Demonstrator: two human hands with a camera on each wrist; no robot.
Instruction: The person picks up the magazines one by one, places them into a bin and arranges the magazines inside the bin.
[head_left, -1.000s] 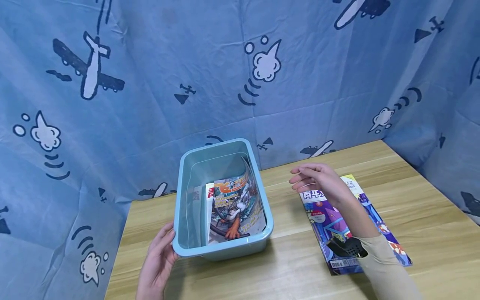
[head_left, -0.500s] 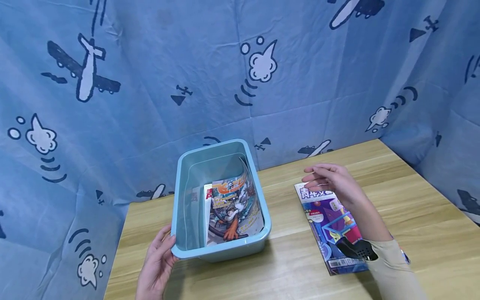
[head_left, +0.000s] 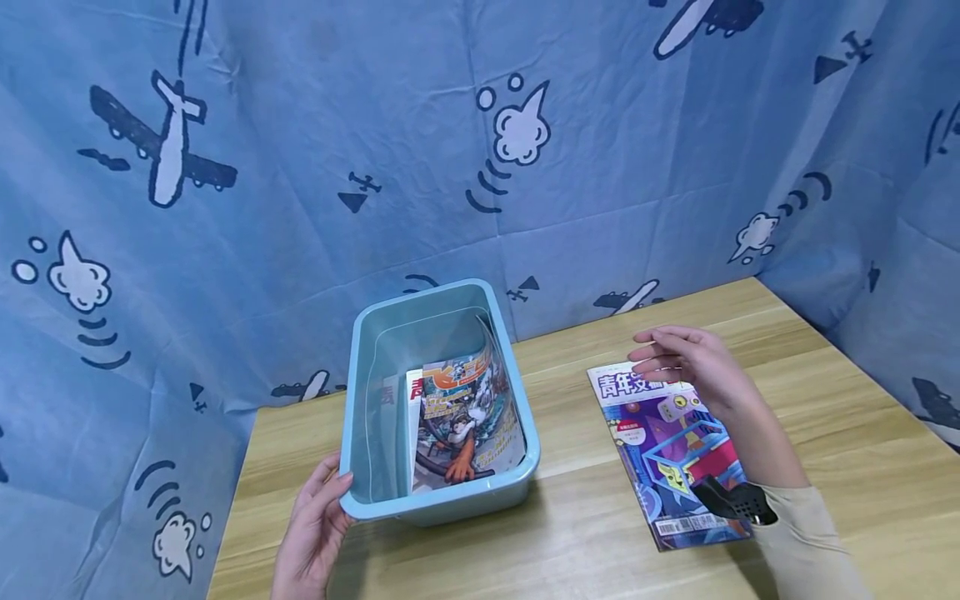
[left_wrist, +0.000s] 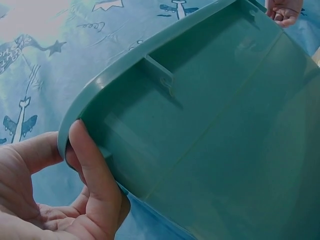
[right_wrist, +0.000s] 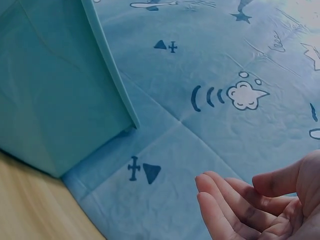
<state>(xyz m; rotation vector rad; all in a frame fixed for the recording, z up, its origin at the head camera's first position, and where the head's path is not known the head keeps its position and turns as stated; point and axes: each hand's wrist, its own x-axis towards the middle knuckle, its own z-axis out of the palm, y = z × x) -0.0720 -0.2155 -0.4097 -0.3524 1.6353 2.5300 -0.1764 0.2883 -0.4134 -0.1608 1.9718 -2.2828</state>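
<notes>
In the lower left of the head view, the rim of a light blue plastic bin (head_left: 480, 502) is gripped at its near left corner by the left hand (head_left: 311, 525), with the fingers clamped on the edge, as is also shown in the left wrist view. The bin is seen left of centre, on the table (head_left: 570, 542); whether its base lies wholly flat cannot be told. Inside it, a magazine with an orange title and an orange-gloved figure (head_left: 471, 421) is laid over a white-edged magazine with a red character (head_left: 414, 417), and its right side is curved up against the bin wall. In the right half of the frame, a purple magazine (head_left: 645, 458) is placed face up on the table, well apart from the bin. Its upper part is overlapped by the right hand (head_left: 693, 362), whose fingers are loosely bent and apart from the thumb. The right wrist is circled by a black strap (head_left: 738, 504) next to a beige sleeve (head_left: 802, 542). The background is filled by a blue cloth (head_left: 337, 108) printed with airplanes and clouds.
</notes>
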